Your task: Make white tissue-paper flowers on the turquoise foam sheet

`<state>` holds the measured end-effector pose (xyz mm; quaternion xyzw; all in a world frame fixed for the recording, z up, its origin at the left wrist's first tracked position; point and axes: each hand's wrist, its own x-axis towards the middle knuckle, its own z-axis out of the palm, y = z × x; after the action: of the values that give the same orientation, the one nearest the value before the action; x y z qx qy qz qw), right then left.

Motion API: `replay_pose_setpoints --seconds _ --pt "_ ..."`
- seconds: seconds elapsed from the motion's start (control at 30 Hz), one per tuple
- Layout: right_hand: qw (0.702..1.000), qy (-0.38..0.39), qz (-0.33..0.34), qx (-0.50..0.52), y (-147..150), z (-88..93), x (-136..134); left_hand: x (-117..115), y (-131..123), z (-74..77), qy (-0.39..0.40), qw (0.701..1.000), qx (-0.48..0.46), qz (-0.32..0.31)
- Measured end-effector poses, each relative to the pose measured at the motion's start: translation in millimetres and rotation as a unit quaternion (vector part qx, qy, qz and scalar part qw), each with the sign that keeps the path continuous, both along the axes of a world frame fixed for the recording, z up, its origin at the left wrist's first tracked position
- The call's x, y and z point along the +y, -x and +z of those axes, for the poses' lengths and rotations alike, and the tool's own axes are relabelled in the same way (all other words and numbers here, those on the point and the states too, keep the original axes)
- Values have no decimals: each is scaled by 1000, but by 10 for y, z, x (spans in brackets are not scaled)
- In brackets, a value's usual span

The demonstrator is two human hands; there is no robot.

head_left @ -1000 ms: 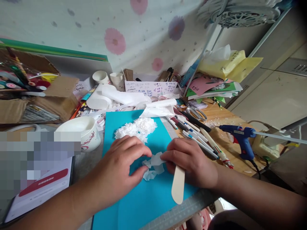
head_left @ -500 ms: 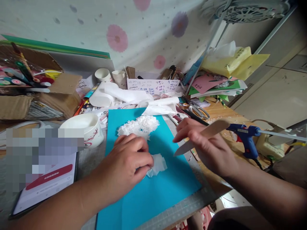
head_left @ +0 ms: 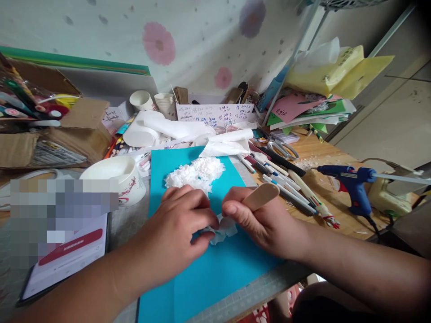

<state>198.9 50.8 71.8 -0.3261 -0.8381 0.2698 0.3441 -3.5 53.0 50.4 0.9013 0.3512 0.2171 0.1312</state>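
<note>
A wooden craft stick is gripped in my right hand, its rounded end sticking up past the thumb and its other end hidden behind the fingers. My left hand is curled over a small piece of white tissue paper, thumb and forefinger at its left edge. Both hands are close together over a blue sheet of paper. Beyond the left hand, crumpled white tissue tufts sit in a cluster on the sheet.
A paper bowl and a phone stand on the left. To the right are several pens, scissors and a blue glue gun. A rolled white paper lies behind the sheet, near a cardboard box.
My right hand has moved left and inward with the craft stick, from beside the sheet to the tissue piece. My left hand stays at the tissue. The view has shifted slightly.
</note>
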Motion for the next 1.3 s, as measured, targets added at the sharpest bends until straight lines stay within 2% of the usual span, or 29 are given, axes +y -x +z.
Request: replay_pose_setpoints --seconds 0.17,0.23,0.33,0.43,0.5,0.73,0.87,1.1,1.2,1.3 --pt "996 -75 10 -43 86 -50 29 16 1 24 21 998 -45 35" --pt "995 -82 22 -48 89 -27 28 22 -3 21 45 997 -47 41" --pt "999 -23 8 33 18 44 23 27 -10 4 60 997 -28 36" --pt "987 45 -64 140 -111 111 23 29 -11 -13 47 998 -16 32" --pt "981 66 -94 155 -188 123 25 28 -9 -20 42 999 -8 29" --pt "985 105 -65 123 -243 14 1 11 -6 3 6 1000 17 -12" --pt "990 91 -53 97 -242 -16 -16 12 8 42 -7 999 33 -13" --pt "995 95 5 39 -250 -4 -82 1 24 40 -2 1000 28 -8" --pt "990 108 -23 88 -309 53 -21 -10 23 47 -3 1000 26 -7" --pt "986 26 -104 125 -489 143 186 -2 35 60 -7 999 30 -19"
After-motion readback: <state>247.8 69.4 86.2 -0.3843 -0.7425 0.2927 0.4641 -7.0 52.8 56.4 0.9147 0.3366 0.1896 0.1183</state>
